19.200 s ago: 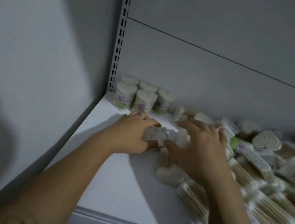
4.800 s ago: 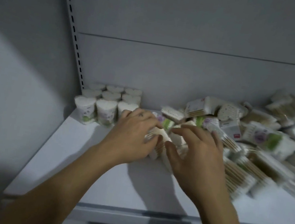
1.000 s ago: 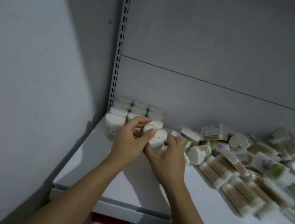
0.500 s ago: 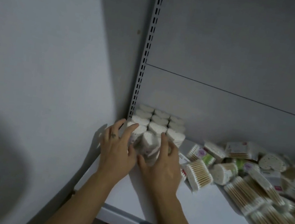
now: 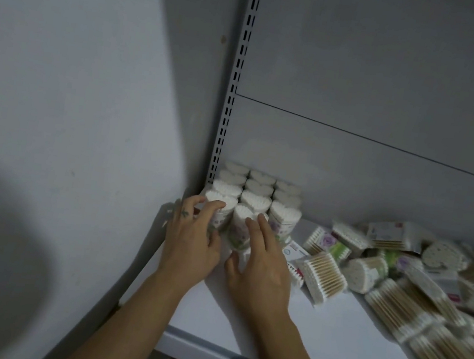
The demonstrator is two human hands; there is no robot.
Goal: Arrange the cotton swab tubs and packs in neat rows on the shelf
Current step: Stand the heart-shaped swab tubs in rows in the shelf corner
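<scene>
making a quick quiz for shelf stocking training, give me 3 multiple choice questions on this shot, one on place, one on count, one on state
1. Where on the shelf do the heart-shaped tubs stand? A front right edge B back left corner C middle front
2. How many tubs across is the block? A three B one C six
3. How do the loose packs lie? A hung on hooks B in neat upright rows C jumbled in a heap
Answers: 1 B, they fill the far left corner; 2 A, three columns show; 3 C, they overlap at all angles on the right.
</scene>
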